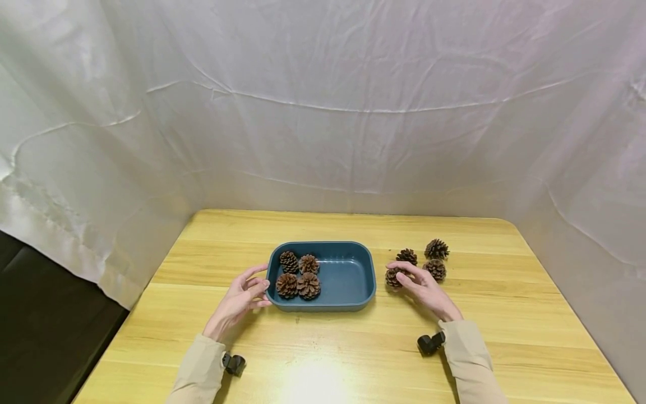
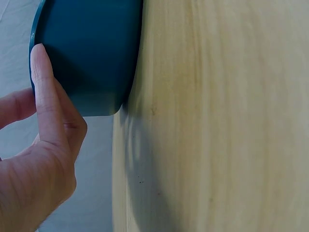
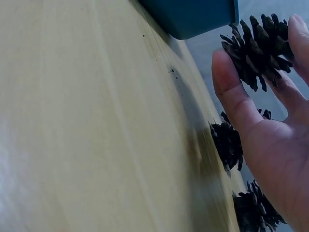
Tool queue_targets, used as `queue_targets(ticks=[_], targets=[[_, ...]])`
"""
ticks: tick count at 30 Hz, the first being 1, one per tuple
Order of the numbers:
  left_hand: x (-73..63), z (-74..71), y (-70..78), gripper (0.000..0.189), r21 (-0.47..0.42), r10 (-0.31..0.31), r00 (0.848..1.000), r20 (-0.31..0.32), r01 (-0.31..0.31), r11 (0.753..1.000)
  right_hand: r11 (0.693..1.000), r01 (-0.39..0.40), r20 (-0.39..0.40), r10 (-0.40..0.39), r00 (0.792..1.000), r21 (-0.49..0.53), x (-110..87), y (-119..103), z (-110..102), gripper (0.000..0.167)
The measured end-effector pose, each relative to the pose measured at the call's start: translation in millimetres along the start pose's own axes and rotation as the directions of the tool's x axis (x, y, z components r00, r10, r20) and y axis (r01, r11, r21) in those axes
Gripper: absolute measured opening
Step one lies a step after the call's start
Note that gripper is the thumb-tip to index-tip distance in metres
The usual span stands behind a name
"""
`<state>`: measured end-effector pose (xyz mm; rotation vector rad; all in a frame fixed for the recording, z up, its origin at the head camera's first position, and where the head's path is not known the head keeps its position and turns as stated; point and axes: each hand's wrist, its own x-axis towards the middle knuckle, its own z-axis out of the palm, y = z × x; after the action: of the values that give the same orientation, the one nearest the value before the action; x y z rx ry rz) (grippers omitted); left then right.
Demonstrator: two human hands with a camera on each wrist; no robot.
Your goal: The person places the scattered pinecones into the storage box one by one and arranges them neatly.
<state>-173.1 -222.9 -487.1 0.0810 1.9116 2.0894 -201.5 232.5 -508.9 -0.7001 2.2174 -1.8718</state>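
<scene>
A dark blue rectangular container (image 1: 348, 283) with rounded corners stands on the table, several pine cones (image 1: 309, 286) grouped in its left half. At its left end my left hand (image 1: 241, 297) rests its spread fingers against the outer wall, the thumb tip right at the rim; this contact also shows on the container wall (image 2: 91, 58) in the left wrist view. To the right of the container, my right hand (image 1: 424, 292) holds a brown pine cone (image 3: 258, 50) between thumb and fingers. That cone is raised above the tabletop in the right wrist view.
Three other pine cones lie just beyond the right hand: one behind it (image 1: 406, 256), one farther back (image 1: 436, 249) and one beside it (image 1: 435, 270). The wooden table (image 1: 313, 342) has a pale curtain (image 1: 353, 140) around its back and sides.
</scene>
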Motion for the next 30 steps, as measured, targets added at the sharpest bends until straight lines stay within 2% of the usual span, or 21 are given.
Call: queue_targets(ticks=[2,8,14,23,30], targets=[[-0.2,0.2,0.3,0.061,-0.001,0.000,1.000,0.000,0.000,1.000,1.000,-0.015,-0.003,0.015,1.000,0.009,0.0,-0.7,0.2,0.039],[-0.4,0.1,0.4,0.061,0.006,-0.003,1.000,0.001,0.003,1.000,0.997,-0.065,-0.032,0.064,0.997,-0.051,-0.6,-3.3,0.6,0.045],[0.0,-0.9,-0.5,0.061,0.010,-0.001,1.000,0.007,0.001,1.000,0.994,-0.098,-0.037,0.096,0.995,-0.045,-0.2,-2.5,-1.1,0.048],[0.3,-0.1,-0.6,0.061,-0.008,0.000,1.000,0.007,0.000,1.000,0.976,-0.127,-0.074,0.115,0.991,-0.176,4.0,-9.8,-4.1,0.047],[0.1,-0.2,-1.0,0.061,-0.013,0.002,1.000,0.010,-0.002,1.000,0.974,-0.127,-0.061,0.117,0.991,-0.189,8.0,-18.7,-7.3,0.048]])
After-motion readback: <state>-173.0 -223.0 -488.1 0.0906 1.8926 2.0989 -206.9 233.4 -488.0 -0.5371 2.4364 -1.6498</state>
